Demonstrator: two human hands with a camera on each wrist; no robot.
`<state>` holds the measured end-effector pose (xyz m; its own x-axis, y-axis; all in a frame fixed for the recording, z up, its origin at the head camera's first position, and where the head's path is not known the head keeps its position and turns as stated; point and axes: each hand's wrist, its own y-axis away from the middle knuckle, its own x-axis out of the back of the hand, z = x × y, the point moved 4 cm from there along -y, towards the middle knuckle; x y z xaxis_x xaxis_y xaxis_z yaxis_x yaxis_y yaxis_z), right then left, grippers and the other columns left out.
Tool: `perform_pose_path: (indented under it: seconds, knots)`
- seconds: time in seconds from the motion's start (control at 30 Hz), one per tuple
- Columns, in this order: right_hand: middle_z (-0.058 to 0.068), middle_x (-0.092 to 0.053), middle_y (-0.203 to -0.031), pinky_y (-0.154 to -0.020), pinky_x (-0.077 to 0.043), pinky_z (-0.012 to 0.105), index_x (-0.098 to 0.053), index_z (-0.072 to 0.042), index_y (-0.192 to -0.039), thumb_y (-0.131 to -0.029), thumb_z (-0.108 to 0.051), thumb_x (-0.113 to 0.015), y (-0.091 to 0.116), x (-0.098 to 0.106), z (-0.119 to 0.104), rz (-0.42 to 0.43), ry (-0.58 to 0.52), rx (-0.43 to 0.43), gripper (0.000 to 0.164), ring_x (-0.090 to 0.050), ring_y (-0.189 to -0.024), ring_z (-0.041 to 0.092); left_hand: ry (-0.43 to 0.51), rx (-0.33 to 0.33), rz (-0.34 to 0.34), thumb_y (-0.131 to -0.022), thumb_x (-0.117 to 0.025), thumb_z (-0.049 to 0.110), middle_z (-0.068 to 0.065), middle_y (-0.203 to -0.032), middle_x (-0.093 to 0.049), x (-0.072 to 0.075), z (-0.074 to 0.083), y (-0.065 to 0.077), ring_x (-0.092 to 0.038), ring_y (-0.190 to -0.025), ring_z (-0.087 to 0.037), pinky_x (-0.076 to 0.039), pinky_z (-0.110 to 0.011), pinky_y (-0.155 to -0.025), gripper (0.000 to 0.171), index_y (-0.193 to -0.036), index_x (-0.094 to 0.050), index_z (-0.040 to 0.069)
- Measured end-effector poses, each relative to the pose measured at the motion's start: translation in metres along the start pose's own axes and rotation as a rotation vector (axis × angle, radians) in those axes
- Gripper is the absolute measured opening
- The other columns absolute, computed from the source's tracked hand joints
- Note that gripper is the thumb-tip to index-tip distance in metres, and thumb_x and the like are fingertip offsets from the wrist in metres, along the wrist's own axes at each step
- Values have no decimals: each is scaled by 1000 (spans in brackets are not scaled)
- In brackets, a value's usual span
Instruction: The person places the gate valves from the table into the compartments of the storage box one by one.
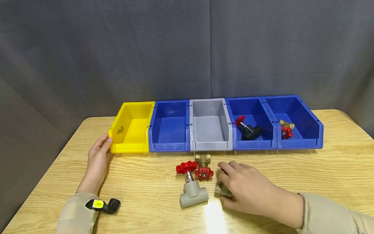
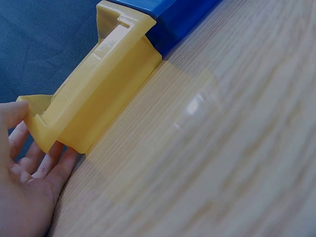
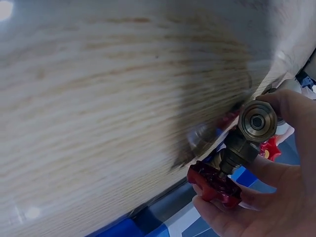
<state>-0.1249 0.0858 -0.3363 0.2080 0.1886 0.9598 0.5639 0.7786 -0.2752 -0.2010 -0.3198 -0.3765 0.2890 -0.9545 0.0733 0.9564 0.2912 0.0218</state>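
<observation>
My left hand (image 1: pixel 98 156) holds the front left corner of the yellow bin (image 1: pixel 115 148), thumb at the edge and fingers along its outer side. In the right wrist view, my right hand (image 3: pixel 281 182) grips a brass gate valve (image 3: pixel 239 148) with a red handwheel (image 3: pixel 212 185). From the head view, my right hand (image 1: pixel 248 188) covers most of that valve, leaving a brass end (image 1: pixel 218 189) visible. Left of it lie a grey plastic tee valve (image 1: pixel 193 194) with a red handle and another brass valve (image 1: pixel 203 164) with a red wheel.
Right of the yellow bin stand a blue bin (image 1: pixel 169 147), a grey bin (image 1: pixel 211 146) and two more blue bins. One holds a black tee valve (image 1: pixel 249 131), the end one a brass valve (image 1: pixel 287 128). A dark curtain (image 1: pixel 175 48) hangs behind the wooden table (image 1: pixel 140 195).
</observation>
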Motion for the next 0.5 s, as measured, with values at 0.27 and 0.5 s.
perform_pose_path:
  seconds: [0.27, 0.5]
  knots:
    - [7, -59, -103, -66, -57, 32, -66, -8, -94, -72, -40, -81, -1, 6, 6, 17, 15, -18, 42, -57, -81, 18, -1, 14, -3, -105, -45, 39, -6, -157, -28, 0, -2, 0, -33, -141, -17, -30, -29, -115, 61, -156, -29, 11]
    - [18, -62, -114, -79, -59, 41, -68, -4, -97, -72, -38, -81, -5, 13, 9, 34, 29, -16, 44, -64, -93, 30, -12, 3, -3, -103, -48, 44, -7, -157, -29, 0, 0, 3, -33, -140, -17, -31, -28, -115, 64, -155, -32, 11]
